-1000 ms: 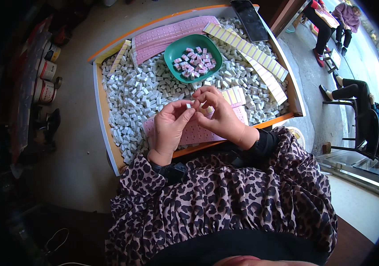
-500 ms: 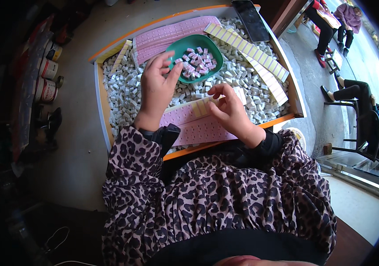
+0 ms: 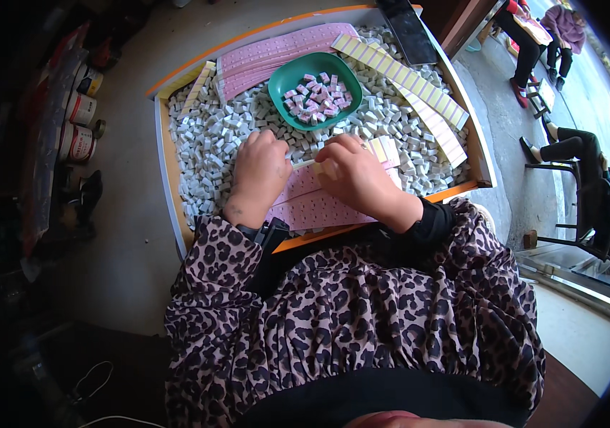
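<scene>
My left hand is closed, fingers curled down among loose small white blocks, at the left edge of a pink printed sheet. Whatever lies under its fingertips is hidden. My right hand bends over that sheet, its fingers drawn together; I cannot make out what they pinch. Beyond both hands a green bowl sits on the blocks, holding a heap of small blocks with pink on them. A pale yellow strip piece shows just past my right hand.
An orange-edged tray holds the blocks. More pink sheets lie at its far side, yellow striped strips at the right. A dark phone rests on the far right corner. Cans stand at left; people sit beyond, right.
My left hand has come down from beside the bowl to the blocks, its fingers curling in. My right hand has shifted slightly left and lower over the sheet.
</scene>
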`<control>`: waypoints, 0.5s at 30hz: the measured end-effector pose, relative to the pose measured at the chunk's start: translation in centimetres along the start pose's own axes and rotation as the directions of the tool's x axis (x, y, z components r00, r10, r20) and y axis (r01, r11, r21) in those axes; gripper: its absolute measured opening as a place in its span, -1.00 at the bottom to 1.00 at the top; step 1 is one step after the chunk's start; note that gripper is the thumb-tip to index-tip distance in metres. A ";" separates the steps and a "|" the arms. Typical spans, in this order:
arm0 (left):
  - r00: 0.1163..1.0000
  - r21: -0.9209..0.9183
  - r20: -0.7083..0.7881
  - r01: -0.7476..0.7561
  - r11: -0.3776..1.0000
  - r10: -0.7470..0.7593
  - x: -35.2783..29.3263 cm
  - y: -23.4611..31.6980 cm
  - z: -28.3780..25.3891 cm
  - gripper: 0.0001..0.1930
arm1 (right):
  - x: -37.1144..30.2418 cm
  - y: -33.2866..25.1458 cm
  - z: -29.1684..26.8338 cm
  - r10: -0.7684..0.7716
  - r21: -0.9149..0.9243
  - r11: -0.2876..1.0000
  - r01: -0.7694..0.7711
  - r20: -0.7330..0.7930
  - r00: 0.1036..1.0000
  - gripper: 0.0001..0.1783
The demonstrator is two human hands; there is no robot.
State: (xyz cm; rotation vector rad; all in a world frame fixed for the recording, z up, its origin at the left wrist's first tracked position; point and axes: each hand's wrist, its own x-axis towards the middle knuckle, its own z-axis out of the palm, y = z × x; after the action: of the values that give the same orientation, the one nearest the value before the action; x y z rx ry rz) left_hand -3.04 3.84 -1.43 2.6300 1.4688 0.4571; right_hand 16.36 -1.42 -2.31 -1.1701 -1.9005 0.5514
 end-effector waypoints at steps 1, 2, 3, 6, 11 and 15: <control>1.000 0.000 -0.003 0.002 1.000 -0.002 -0.1 0.0 0.0 -0.87 | 0.2 -0.2 0.1 -0.042 -0.060 0.997 0.043 0.028 0.999 -0.73; 1.000 -0.025 -0.026 0.003 1.000 -0.003 0.0 -0.1 0.0 -0.87 | 0.5 -0.4 0.2 -0.079 -0.122 0.989 0.085 0.052 0.995 -0.74; 0.999 -0.049 -0.050 0.003 0.999 -0.006 0.1 -0.2 -0.2 -0.86 | 0.8 -0.4 0.3 -0.115 -0.181 0.975 0.128 0.080 0.990 -0.75; 0.990 -0.251 -0.086 0.090 0.964 -0.114 -0.3 0.2 -0.5 -0.85 | 1.1 0.4 1.3 -0.135 -0.217 0.964 0.157 0.116 0.984 -0.78; 0.930 -0.877 0.119 0.263 0.402 -0.349 -2.9 1.8 -0.1 -0.88 | 1.9 0.9 1.7 -0.127 -0.225 0.959 0.172 0.202 0.971 -0.85; 0.896 -0.955 0.221 0.278 0.099 -0.384 -4.7 2.4 1.5 -0.90 | 2.0 0.5 1.7 -0.108 -0.254 0.952 0.171 0.242 0.964 -0.86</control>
State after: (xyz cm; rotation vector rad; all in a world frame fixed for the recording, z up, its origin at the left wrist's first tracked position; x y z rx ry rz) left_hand -2.91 -1.32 -3.35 1.1480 1.0605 1.0250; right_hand 14.73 0.67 -2.80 -1.1705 -2.2932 0.3626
